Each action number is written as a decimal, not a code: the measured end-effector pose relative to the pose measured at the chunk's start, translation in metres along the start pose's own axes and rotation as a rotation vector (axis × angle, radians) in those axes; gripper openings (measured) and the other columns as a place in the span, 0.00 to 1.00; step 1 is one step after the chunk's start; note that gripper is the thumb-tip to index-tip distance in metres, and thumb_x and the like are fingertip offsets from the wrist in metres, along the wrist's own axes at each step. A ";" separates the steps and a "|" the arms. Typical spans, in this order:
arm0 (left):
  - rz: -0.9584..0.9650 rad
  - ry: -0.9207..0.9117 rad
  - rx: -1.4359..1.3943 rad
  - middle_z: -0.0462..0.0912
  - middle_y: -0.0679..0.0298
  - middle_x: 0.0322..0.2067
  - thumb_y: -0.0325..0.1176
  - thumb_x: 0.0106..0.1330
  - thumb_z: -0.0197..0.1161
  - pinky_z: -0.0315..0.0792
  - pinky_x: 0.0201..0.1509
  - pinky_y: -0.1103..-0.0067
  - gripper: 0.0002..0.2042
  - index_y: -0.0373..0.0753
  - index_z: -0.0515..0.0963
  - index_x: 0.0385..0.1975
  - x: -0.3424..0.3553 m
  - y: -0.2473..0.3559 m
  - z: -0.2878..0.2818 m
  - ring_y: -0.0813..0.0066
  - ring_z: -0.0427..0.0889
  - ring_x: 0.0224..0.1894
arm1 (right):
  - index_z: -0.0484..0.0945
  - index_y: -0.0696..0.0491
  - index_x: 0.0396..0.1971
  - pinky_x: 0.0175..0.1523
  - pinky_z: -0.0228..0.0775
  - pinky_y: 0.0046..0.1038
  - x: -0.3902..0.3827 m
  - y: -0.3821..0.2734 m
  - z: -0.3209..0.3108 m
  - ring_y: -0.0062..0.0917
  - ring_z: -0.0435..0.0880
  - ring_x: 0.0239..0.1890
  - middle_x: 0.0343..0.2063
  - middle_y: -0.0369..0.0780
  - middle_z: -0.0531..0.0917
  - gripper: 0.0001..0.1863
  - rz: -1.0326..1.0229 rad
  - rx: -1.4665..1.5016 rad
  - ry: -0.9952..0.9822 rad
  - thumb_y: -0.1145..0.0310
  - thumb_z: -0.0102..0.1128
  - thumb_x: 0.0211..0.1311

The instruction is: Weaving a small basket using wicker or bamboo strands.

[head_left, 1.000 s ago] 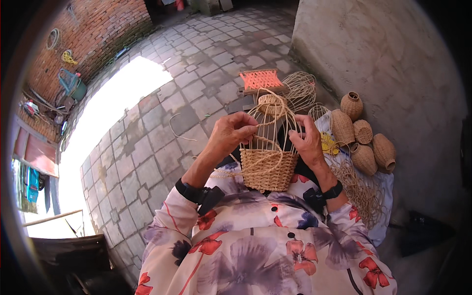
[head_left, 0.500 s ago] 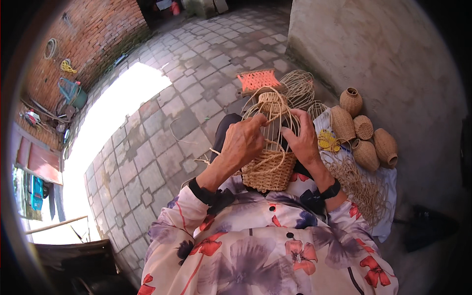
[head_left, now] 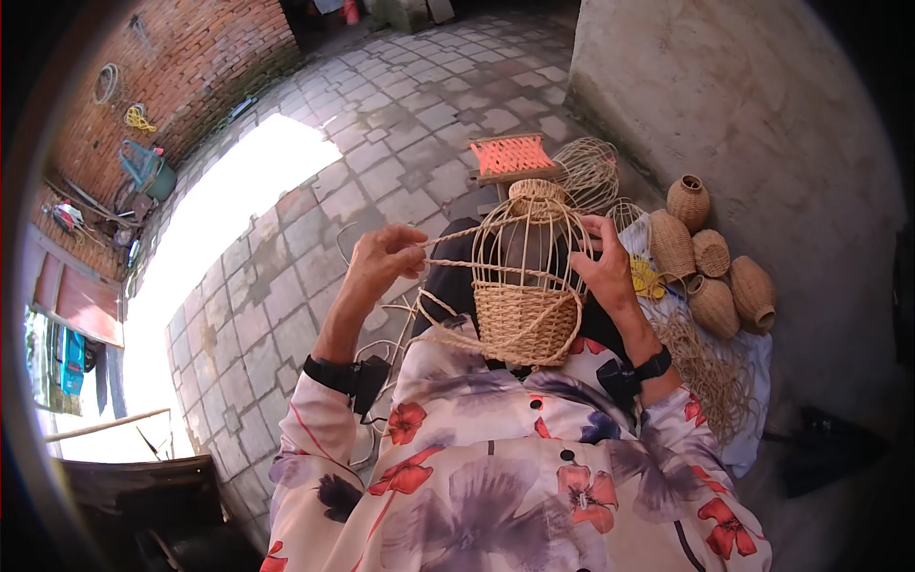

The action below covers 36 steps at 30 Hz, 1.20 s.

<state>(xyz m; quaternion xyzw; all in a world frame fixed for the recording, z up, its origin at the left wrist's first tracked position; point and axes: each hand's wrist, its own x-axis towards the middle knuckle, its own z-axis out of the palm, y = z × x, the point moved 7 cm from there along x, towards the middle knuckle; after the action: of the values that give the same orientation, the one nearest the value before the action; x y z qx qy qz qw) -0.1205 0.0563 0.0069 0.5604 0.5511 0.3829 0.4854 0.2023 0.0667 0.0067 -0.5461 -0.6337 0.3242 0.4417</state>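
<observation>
A half-woven wicker basket sits upright in my lap. Its lower part is tightly woven, bare ribs rise above, and a woven collar gathers them at the top. Off to the left of the basket, my left hand pinches a twisted straw cord pulled out from the ribs. My right hand is at the right side of the ribs, thumb and fingers curled on them. A loose strand crosses the woven body, and more strands trail down by my left forearm.
To the right, several finished wicker vases and a bundle of loose strands lie on a white cloth by a plastered wall. Beyond the basket are a stool with an orange woven seat and coiled cane. Stone paving spreads left.
My left hand has moved left, away from the basket, drawing the cord out. My right hand stays by the ribs. The basket's open ribs and collar are now in plain sight.
</observation>
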 end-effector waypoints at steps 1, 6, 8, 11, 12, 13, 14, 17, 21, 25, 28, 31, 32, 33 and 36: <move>0.000 0.004 -0.001 0.81 0.65 0.31 0.30 0.64 0.62 0.77 0.35 0.84 0.11 0.33 0.77 0.43 -0.001 -0.002 0.000 0.81 0.81 0.31 | 0.68 0.59 0.52 0.52 0.71 0.32 0.000 0.003 0.001 0.33 0.78 0.47 0.51 0.47 0.75 0.28 -0.003 0.020 -0.009 0.71 0.61 0.47; -0.081 -0.234 -0.484 0.81 0.66 0.32 0.30 0.64 0.64 0.78 0.37 0.84 0.08 0.35 0.77 0.39 0.003 0.006 0.039 0.80 0.82 0.33 | 0.69 0.60 0.52 0.52 0.71 0.32 -0.001 0.013 0.005 0.33 0.78 0.47 0.50 0.47 0.75 0.27 0.020 0.051 -0.026 0.71 0.60 0.48; -0.039 -0.257 -0.430 0.81 0.67 0.31 0.31 0.64 0.64 0.78 0.36 0.84 0.07 0.36 0.78 0.38 0.008 0.012 0.057 0.80 0.82 0.32 | 0.69 0.60 0.51 0.51 0.71 0.32 0.000 0.013 0.005 0.33 0.78 0.46 0.49 0.46 0.75 0.27 0.002 0.040 -0.027 0.71 0.60 0.48; 0.035 -0.228 -0.233 0.80 0.70 0.27 0.31 0.63 0.65 0.76 0.33 0.84 0.06 0.37 0.79 0.36 0.014 0.014 0.075 0.83 0.82 0.30 | 0.69 0.60 0.51 0.51 0.72 0.32 -0.001 0.015 0.004 0.33 0.78 0.46 0.49 0.46 0.75 0.27 0.021 0.081 -0.039 0.71 0.60 0.48; 0.068 -0.174 -0.095 0.79 0.73 0.24 0.31 0.62 0.65 0.76 0.31 0.84 0.05 0.38 0.80 0.35 0.016 0.015 0.077 0.84 0.81 0.29 | 0.69 0.60 0.51 0.50 0.72 0.32 -0.001 0.014 0.004 0.33 0.78 0.46 0.48 0.46 0.76 0.26 0.009 0.078 -0.037 0.71 0.60 0.49; 0.103 -0.078 0.093 0.82 0.65 0.21 0.29 0.59 0.63 0.75 0.29 0.75 0.06 0.40 0.81 0.35 0.016 0.018 0.078 0.75 0.84 0.28 | 0.69 0.60 0.51 0.50 0.72 0.32 -0.002 0.014 0.003 0.33 0.78 0.46 0.48 0.46 0.76 0.26 0.000 0.074 -0.033 0.70 0.60 0.49; 0.103 -0.084 0.096 0.82 0.65 0.21 0.29 0.59 0.63 0.75 0.29 0.75 0.06 0.40 0.81 0.35 0.014 0.017 0.086 0.75 0.84 0.28 | 0.69 0.60 0.51 0.50 0.72 0.32 -0.002 0.018 0.004 0.33 0.78 0.46 0.48 0.46 0.76 0.26 0.003 0.075 -0.027 0.70 0.60 0.49; 0.271 0.116 0.567 0.80 0.45 0.28 0.26 0.56 0.55 0.73 0.37 0.59 0.13 0.41 0.79 0.40 0.013 0.030 0.098 0.44 0.80 0.33 | 0.70 0.60 0.49 0.49 0.71 0.31 -0.001 0.019 0.008 0.32 0.79 0.45 0.45 0.46 0.77 0.23 -0.102 -0.016 0.006 0.67 0.61 0.54; 0.417 0.162 0.449 0.80 0.45 0.27 0.26 0.54 0.55 0.73 0.38 0.60 0.12 0.39 0.79 0.38 0.005 0.040 0.099 0.45 0.80 0.33 | 0.70 0.59 0.50 0.55 0.68 0.31 -0.003 0.018 0.006 0.33 0.77 0.50 0.46 0.45 0.76 0.25 -0.066 0.230 0.016 0.58 0.62 0.59; 0.331 0.025 0.446 0.79 0.45 0.27 0.25 0.54 0.54 0.72 0.37 0.61 0.11 0.37 0.79 0.36 0.009 0.040 0.099 0.44 0.79 0.31 | 0.69 0.58 0.51 0.58 0.65 0.32 0.000 0.010 0.005 0.33 0.74 0.53 0.47 0.46 0.75 0.26 -0.080 0.203 0.019 0.57 0.62 0.59; 0.425 -0.049 0.490 0.82 0.51 0.26 0.24 0.53 0.54 0.74 0.34 0.70 0.10 0.33 0.80 0.32 0.005 0.041 0.099 0.57 0.81 0.26 | 0.69 0.58 0.51 0.60 0.63 0.33 0.002 -0.007 0.010 0.36 0.73 0.55 0.48 0.47 0.74 0.26 -0.154 0.067 0.008 0.58 0.61 0.58; 0.448 -0.012 0.516 0.78 0.45 0.27 0.25 0.51 0.53 0.71 0.38 0.61 0.09 0.33 0.78 0.31 0.001 0.043 0.098 0.45 0.78 0.32 | 0.69 0.58 0.51 0.60 0.63 0.35 0.006 -0.004 0.014 0.40 0.73 0.54 0.49 0.48 0.74 0.25 -0.132 -0.048 -0.001 0.61 0.59 0.56; 0.406 0.021 0.488 0.78 0.45 0.27 0.25 0.51 0.54 0.71 0.39 0.61 0.09 0.33 0.77 0.31 0.001 0.041 0.098 0.44 0.78 0.33 | 0.68 0.58 0.51 0.60 0.62 0.36 0.007 -0.003 0.014 0.41 0.73 0.54 0.50 0.49 0.74 0.25 -0.119 -0.066 0.011 0.62 0.59 0.54; 0.364 0.053 0.459 0.78 0.45 0.27 0.25 0.52 0.55 0.71 0.39 0.61 0.08 0.33 0.77 0.30 0.002 0.040 0.098 0.44 0.78 0.34 | 0.68 0.57 0.51 0.60 0.62 0.37 0.009 -0.002 0.015 0.43 0.73 0.54 0.50 0.50 0.73 0.25 -0.105 -0.085 0.024 0.64 0.58 0.52; 0.434 0.183 0.420 0.79 0.46 0.26 0.27 0.53 0.57 0.71 0.37 0.63 0.09 0.33 0.78 0.33 -0.001 0.036 0.095 0.47 0.79 0.30 | 0.68 0.57 0.52 0.60 0.62 0.37 0.012 -0.009 0.016 0.43 0.72 0.55 0.51 0.50 0.73 0.27 -0.025 -0.134 0.017 0.63 0.58 0.50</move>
<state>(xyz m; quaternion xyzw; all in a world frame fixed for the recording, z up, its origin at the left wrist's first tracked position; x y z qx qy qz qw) -0.0203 0.0469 0.0197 0.7164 0.5269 0.4041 0.2143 0.1838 0.0778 0.0110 -0.5691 -0.6570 0.2709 0.4135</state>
